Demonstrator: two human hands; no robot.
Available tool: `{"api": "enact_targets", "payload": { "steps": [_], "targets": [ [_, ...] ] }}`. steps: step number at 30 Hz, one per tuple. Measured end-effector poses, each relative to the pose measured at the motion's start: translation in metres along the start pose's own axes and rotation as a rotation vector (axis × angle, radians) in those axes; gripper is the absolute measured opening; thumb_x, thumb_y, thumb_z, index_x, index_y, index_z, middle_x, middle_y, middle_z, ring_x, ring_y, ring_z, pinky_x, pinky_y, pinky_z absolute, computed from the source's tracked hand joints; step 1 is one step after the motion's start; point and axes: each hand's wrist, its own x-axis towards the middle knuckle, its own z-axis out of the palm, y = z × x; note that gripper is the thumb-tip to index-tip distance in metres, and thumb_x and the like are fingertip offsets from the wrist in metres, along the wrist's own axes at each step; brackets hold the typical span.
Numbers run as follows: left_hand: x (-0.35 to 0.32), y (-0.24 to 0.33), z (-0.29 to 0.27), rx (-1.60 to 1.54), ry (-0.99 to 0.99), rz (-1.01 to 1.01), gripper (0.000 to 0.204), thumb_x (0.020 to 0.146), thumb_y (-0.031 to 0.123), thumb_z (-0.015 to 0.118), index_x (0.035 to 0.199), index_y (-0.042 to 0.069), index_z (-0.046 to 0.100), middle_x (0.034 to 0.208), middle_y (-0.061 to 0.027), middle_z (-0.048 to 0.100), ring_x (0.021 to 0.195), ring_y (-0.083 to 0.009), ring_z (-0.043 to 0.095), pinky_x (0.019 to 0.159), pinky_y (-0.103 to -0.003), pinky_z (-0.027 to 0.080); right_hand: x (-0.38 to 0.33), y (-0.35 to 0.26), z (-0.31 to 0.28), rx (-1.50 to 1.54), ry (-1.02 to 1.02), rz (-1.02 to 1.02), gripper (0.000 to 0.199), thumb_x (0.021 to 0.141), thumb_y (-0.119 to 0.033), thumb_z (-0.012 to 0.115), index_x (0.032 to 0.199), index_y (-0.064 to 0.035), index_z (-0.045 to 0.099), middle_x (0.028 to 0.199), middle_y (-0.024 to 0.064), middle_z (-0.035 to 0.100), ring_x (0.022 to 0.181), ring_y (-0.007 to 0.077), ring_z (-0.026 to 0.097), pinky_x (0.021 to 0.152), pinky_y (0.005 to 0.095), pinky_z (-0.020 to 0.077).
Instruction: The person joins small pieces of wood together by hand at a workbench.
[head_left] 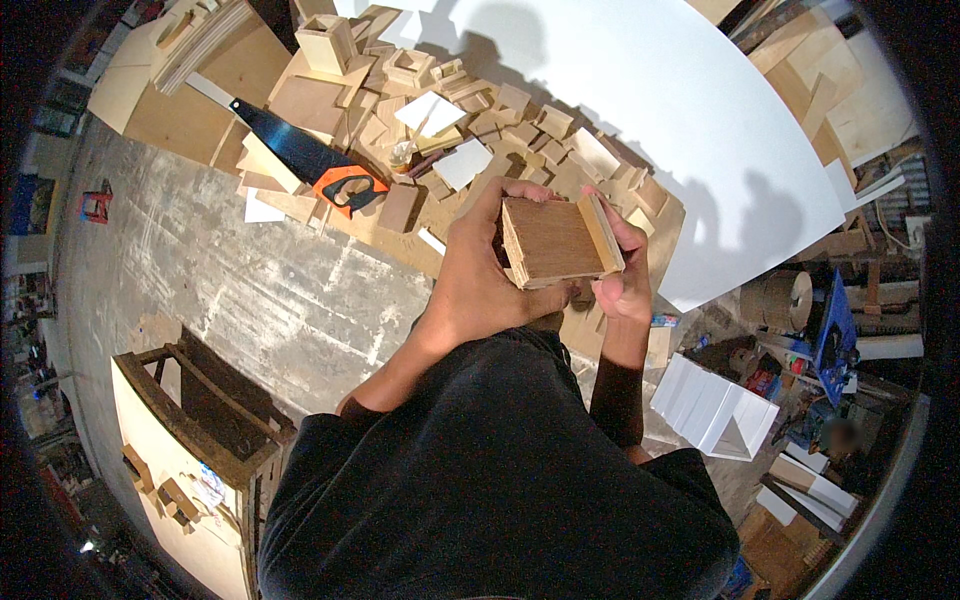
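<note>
A small wooden box with a brown face and pale plywood edges is held up in front of me, between both hands. My left hand wraps round its left side, with fingers over the top edge and the thumb beneath. At the right side, my right hand grips a pale strip that stands along the box's edge. Whether that strip is fixed to the box, I cannot tell. Below and beyond the hands, many wood offcuts and small box-like pieces lie heaped on a board.
A handsaw with an orange and black handle lies across the pile's left side. Behind stands a large white panel. A wooden frame table is at lower left, a white folded panel at right. Concrete floor shows between.
</note>
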Motion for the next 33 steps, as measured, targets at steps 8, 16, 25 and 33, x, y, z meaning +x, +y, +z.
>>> {"api": "enact_targets", "payload": {
  "steps": [8,16,25,33],
  "targets": [
    [0.007,-0.019,0.001,-0.1,0.005,-0.092,0.067,0.055,0.006,0.083,0.112,0.001,0.049,0.103,-0.0114,0.06,0.099,-0.0178,0.06,0.087,-0.031,0.048,0.008,0.004,-0.004,0.008,0.04,-0.01,0.114,0.042,-0.05,0.089,0.132,0.0078,0.048,0.134,0.0103,0.053,0.123,0.0192,0.05,0.109,0.0358,0.0349],
    [0.002,-0.056,-0.004,-0.167,-0.016,-0.135,0.067,0.059,0.001,0.08,0.117,0.003,0.048,0.111,-0.009,0.057,0.104,-0.0178,0.057,0.09,-0.032,0.047,0.008,0.02,-0.018,0.009,0.026,0.015,0.095,0.054,-0.034,0.09,0.132,0.0033,0.05,0.129,0.01,0.057,0.108,0.019,0.059,0.093,0.0334,0.0489],
    [-0.07,-0.107,-0.042,-0.316,-0.058,-0.622,0.077,0.063,0.013,0.079,0.132,0.004,0.046,0.112,-0.0083,0.058,0.106,-0.0189,0.055,0.092,-0.03,0.043,-0.022,0.164,-0.084,-1.028,0.015,0.031,0.065,0.069,-0.031,0.084,0.124,-0.0069,0.059,0.108,0.0117,0.057,0.083,0.0187,0.063,0.065,0.0319,0.0551],
    [-0.092,-0.11,-0.051,-0.558,-0.013,-0.717,0.08,0.062,0.008,0.082,0.133,0.003,0.044,0.116,-0.0084,0.056,0.107,-0.0191,0.055,0.093,-0.031,0.044,-0.049,0.261,-0.087,-1.508,-0.158,0.225,0.087,0.061,-0.034,0.087,0.135,-0.0101,0.045,0.123,0.0175,0.047,0.109,0.0369,0.054,0.084,0.0463,0.0499]
  ]
}}
